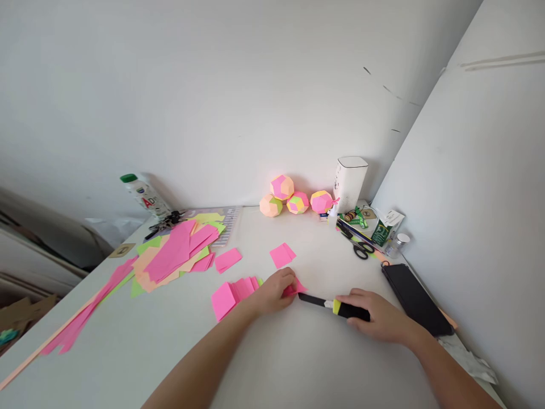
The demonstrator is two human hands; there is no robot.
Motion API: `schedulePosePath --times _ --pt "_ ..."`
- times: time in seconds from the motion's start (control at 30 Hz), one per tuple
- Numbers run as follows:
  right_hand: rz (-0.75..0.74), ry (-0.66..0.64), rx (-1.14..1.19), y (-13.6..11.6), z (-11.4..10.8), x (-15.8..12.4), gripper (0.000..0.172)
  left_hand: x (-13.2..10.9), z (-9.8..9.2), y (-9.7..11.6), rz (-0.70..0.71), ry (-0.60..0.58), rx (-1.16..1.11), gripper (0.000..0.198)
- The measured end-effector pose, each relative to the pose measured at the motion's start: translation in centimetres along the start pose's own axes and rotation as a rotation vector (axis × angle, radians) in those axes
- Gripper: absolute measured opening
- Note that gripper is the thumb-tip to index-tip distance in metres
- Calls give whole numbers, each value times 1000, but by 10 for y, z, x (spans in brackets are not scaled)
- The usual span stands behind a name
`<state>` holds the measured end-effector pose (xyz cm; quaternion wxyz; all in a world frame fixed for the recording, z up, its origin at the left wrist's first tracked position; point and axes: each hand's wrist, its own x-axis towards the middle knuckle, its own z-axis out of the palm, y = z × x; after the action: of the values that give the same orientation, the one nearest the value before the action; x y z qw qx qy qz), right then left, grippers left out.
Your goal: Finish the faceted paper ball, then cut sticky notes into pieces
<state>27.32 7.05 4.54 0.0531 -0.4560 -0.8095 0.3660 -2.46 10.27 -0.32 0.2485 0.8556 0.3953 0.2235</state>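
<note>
My left hand [276,291] is closed on a small piece of pink paper [301,286], part of which is hidden by the fingers. In my right hand [377,315] is a utility knife [349,310] with a black and yellow handle. Its dark blade points left, with the tip at the edge of the pink paper. Beside my left wrist lies a fanned stack of pink paper pieces [224,299], partly behind the forearm. Just beyond my left hand rest a few pink squares [282,255], and another small pink stack [228,260] is to their left.
Pink, peach and green sheets [172,255] and long strips [91,309] spread over the left side. Several paper balls [297,203] sit by the wall near a white container [351,182]. On the right are scissors [363,250], a small jar [398,244] and a black case [417,298].
</note>
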Motion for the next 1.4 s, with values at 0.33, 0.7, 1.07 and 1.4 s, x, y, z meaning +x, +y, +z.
schedulePosePath --times 0.33,0.7,1.07,1.4 --pt "-7 -16 -5 4 2 0 51 4 -3 -28 -209 465 417 22" --pt "17 -37 -25 1 1 0 53 -8 -57 1 -488 -25 497 35" --pt "15 -34 -46 4 1 0 53 -25 -79 17 -647 -393 480 44" --pt "11 -32 -35 4 2 0 53 -19 -70 27 -592 -443 409 47"
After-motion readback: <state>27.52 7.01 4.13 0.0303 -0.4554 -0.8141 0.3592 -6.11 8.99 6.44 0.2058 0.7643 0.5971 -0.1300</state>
